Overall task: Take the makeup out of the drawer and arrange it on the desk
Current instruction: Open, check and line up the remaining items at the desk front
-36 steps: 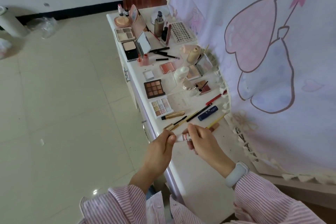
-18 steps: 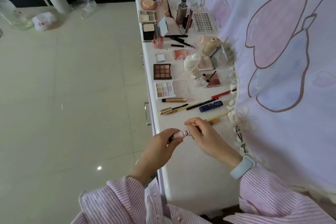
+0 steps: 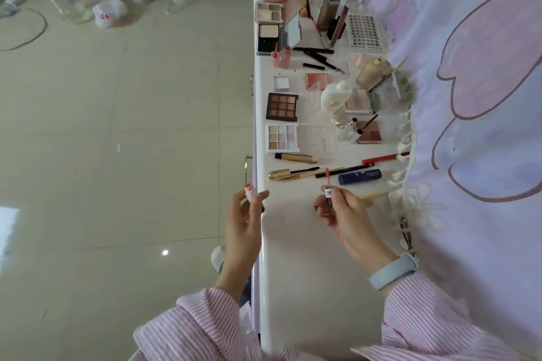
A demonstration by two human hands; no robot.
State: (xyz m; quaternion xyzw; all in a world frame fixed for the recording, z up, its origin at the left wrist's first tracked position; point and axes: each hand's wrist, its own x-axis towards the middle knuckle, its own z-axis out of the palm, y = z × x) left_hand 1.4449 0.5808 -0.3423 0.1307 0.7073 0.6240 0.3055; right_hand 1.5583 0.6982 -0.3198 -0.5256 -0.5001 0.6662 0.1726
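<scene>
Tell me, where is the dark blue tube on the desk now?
In the head view, the dark blue tube lies on the desk near the curtain side, just beyond the right hand.

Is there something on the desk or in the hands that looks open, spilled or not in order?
Yes. The lip gloss is pulled apart: the left hand grips the tube, the right hand holds its wand cap. A gold mascara also lies apart from its wand. No spill shows.

Head-worn view, steeply downward over desk (image 3: 296, 258).
</scene>
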